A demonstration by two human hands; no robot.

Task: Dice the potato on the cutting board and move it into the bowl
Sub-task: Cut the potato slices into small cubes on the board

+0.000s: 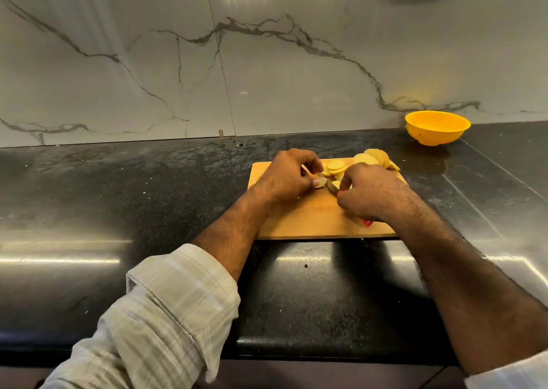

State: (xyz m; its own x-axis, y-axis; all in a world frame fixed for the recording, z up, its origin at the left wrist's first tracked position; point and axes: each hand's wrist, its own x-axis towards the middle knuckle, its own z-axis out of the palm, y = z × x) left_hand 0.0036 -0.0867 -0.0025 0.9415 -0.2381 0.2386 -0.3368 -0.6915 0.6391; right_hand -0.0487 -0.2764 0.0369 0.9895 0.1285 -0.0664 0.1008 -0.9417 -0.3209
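On the wooden cutting board (311,219), at its middle, my left hand (284,178) pinches a small piece of potato (319,183) with curled fingers, and my right hand (367,193) is wrapped tight around the red-handled knife (333,189), its blade angled between the two hands. The rest of the potato sits at the board's far side: a fan of round slices (335,166) just beyond my left fingertips, and the uncut end of the potato (378,157) by the far right corner, one wedge hanging over the edge. The yellow bowl (437,128) stands on the black desk (118,211) well beyond that corner, against the marble wall, and looks empty.

My worry is my left thumb: it lies right beside the blade, and the piece under it is small, so a slip could bring the edge onto my nail. The slices are stacked loosely and could slide when I press. The wedge at the corner may drop onto the desk if I nudge the board. Carrying dice to so distant a bowl, I may well scatter some
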